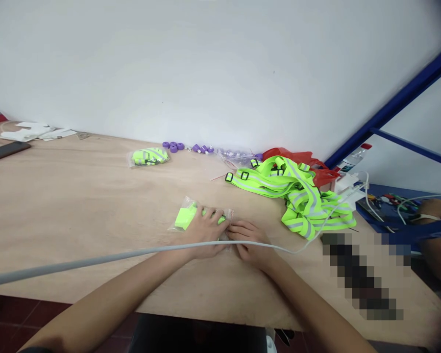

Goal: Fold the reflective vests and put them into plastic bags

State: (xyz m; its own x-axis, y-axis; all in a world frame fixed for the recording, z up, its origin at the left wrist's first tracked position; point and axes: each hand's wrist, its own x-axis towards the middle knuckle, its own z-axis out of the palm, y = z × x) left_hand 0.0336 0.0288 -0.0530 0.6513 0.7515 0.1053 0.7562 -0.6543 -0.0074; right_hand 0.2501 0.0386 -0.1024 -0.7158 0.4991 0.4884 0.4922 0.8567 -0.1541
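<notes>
A clear plastic zip bag (172, 226) with a folded neon-green reflective strap (184, 218) inside lies on the table in front of me. My left hand (205, 230) rests over the bag, its fingers curved down onto it and gripping it. Its thumb is by the bag's right end. At that same end, my right hand (249, 240) has its fingers closed together on the bag's edge, partly hidden. The two hands almost touch. A grey cable (139, 252) passes across the view in front of both hands.
To the right lies a pile of neon-green reflective straps (301, 191) with black buckles, beside a red plastic bag (297, 157). A packed bag of strap (150, 157) and purple round pieces (173, 147) lie near the wall. Another person's hand (437, 208) is at far right.
</notes>
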